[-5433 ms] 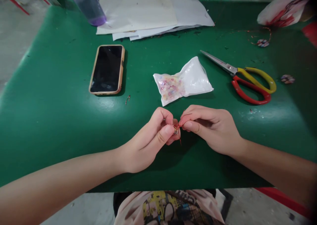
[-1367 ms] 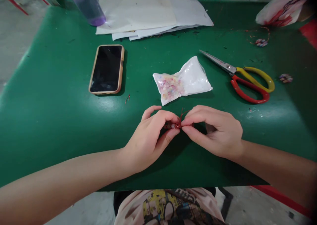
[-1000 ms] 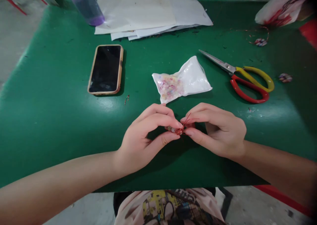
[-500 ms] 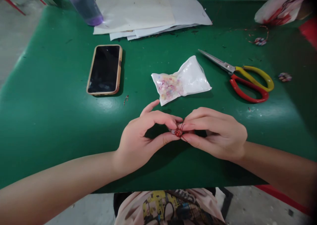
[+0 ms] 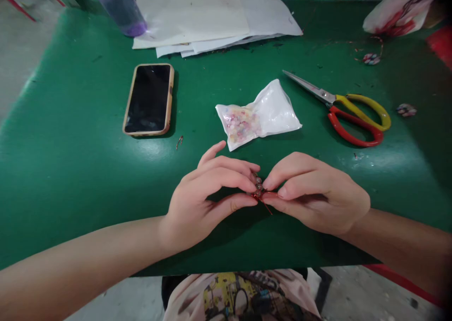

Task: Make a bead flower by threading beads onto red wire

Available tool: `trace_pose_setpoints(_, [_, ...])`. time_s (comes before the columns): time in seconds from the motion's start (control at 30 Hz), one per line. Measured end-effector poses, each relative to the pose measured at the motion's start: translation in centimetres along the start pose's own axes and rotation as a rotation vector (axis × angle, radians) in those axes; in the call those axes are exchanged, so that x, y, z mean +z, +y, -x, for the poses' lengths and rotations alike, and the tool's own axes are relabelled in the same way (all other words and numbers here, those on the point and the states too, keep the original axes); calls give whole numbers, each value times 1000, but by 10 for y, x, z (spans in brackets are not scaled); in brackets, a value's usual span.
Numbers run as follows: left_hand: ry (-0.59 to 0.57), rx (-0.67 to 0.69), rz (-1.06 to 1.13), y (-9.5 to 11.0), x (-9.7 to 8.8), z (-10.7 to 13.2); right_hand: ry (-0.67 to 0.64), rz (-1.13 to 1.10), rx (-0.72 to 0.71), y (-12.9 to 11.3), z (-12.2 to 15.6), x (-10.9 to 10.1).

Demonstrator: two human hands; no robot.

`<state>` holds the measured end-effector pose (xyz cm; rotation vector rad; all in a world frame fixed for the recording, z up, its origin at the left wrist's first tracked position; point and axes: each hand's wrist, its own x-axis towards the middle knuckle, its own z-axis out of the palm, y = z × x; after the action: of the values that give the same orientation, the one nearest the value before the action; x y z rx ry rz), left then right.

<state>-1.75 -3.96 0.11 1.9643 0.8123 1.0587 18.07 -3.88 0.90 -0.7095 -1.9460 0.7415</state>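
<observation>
Between my two hands is a small cluster of beads (image 5: 259, 185) with thin red wire around it. My left hand (image 5: 208, 196) pinches the cluster between thumb and fingers, its little finger raised. Close against its right side, my right hand (image 5: 314, 191) has thumb and fingers pressed together on the red wire (image 5: 269, 209), one end of which sticks out below. Just beyond my hands lies a white plastic packet (image 5: 259, 116) with pastel beads showing at its left end.
Scissors (image 5: 339, 107) with red and yellow handles lie right of the packet. A phone (image 5: 149, 100) lies left. Farther back are white papers (image 5: 212, 22), a purple-based bottle (image 5: 122, 10) and a plastic bag (image 5: 399, 12). Beaded pieces (image 5: 406, 109) sit at the right on the green table (image 5: 88, 170).
My right hand has shifted slightly right and opened a small gap from the left fingers. The bead cluster has turned, showing darker beads on top. Everything else stays in place.
</observation>
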Motion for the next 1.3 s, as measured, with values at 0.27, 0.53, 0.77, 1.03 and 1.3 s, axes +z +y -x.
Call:
trace_pose_setpoints(0.27, [0,12,-2,0,1,-2,-42,-14,-58,0,-2,-2])
trace_pose_setpoints(0.53, [48,-31,1,-1,4,0,-71,1,-58,0,-3,-3])
trace_pose_setpoints(0.77, [53,-52,-65,0,3,-2,-48,28,-61,0,-4,0])
trace_pose_setpoints(1.03, [80,-50,-67,-1,2,0,-44,19,5,0,-3,-1])
trace_pose_setpoints(1.3, [145,-62,3,-6,4,3,42,-122,164,3,2,2])
